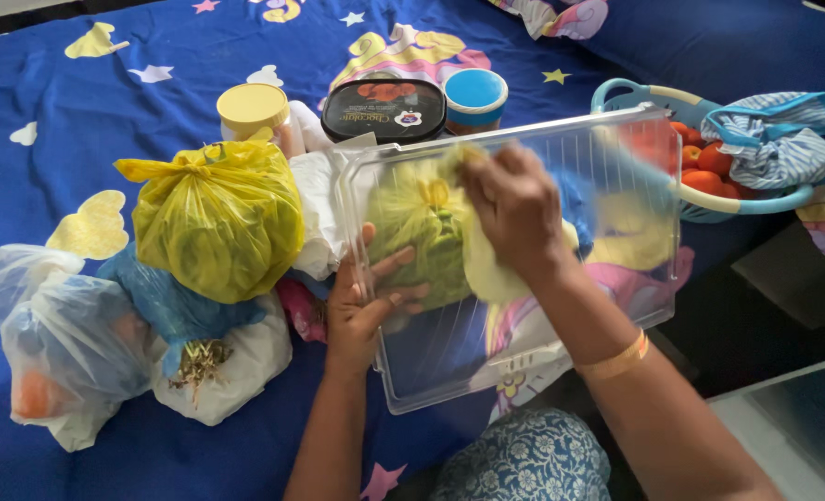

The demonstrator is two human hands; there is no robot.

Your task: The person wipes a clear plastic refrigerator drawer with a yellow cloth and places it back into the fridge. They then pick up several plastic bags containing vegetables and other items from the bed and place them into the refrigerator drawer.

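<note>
We see a clear plastic tray (524, 306) tipped up on the blue patterned bedsheet (88, 102), held at its left rim by the left hand (361, 306). We judge the tray light and stiff, smooth enough to slip, and likely brittle at its thin ribbed walls; the rim looks like the best place to grip, as the left hand does now. Left fingers are spread and curled around the rim, thumb on the near side, fingers on the inner face. The right hand (514, 209) is inside the tray, fingers closed down on a yellow-green cloth (431, 232) pressed against the tray wall; motion blur hides the fingertips, so we take it as a loose grasp, probably not a tight pinch. The cloth looks soft and limp, easy to bunch.

Just left of the tray sits a knotted yellow bag (217, 218), with a blue bag (166, 301) and clear bags (60, 339) below it. Behind are a yellow-lidded jar (252, 107), a black oval tub (383, 109) and a blue-lidded jar (474, 96). A basket of tomatoes (709, 172) sits to the right.
</note>
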